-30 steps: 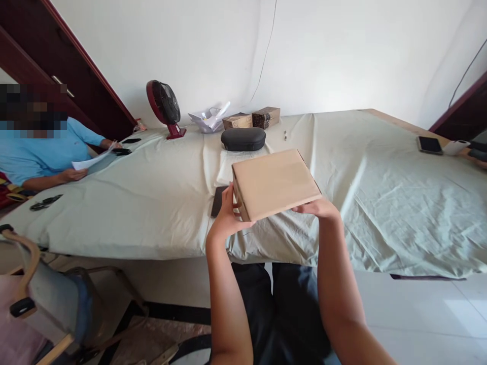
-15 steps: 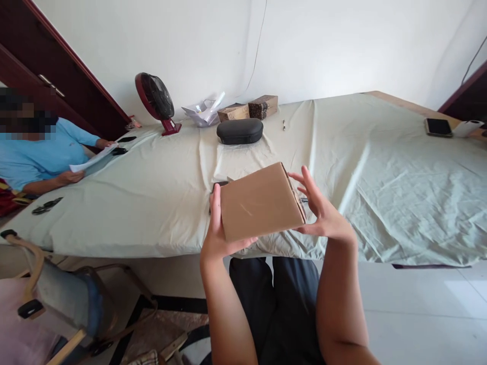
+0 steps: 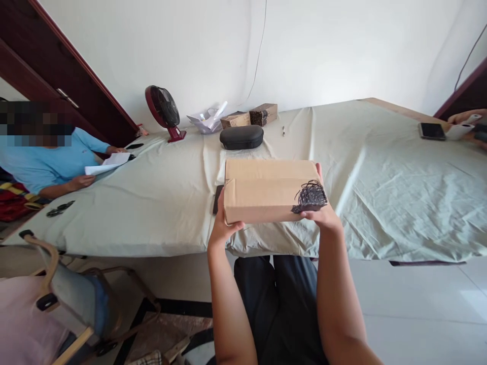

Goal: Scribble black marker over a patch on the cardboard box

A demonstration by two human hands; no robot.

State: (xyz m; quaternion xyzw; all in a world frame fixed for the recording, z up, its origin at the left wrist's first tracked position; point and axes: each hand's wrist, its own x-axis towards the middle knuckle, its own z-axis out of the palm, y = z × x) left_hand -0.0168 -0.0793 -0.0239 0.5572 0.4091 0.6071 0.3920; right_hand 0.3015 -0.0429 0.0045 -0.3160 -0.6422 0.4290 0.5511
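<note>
A brown cardboard box [image 3: 266, 190] is held up over the near edge of the table, roughly level. Black scribble covers its near right corner. My left hand [image 3: 223, 225] grips the left end, thumb on the near side. On the right end my right hand [image 3: 325, 213] is closed, with its thumb along the lower near edge and some fingers behind the box. A dark flat object [image 3: 217, 198] lies partly hidden behind the box's left end. Farther back on the cloth sits a black hard case [image 3: 241, 137].
A pale cloth [image 3: 152, 203] covers the table. At the back stand a red fan [image 3: 163, 111], a plastic bag [image 3: 207, 120] and cardboard boxes [image 3: 264, 114]. A phone [image 3: 432, 131] lies far right. A person in blue [image 3: 41, 162] holds papers at left; a chair [image 3: 72, 289] is below.
The box has turned in my hands, showing different faces and the black scribble. My right hand has closed on its right end. Another person's hand has appeared at the far right.
</note>
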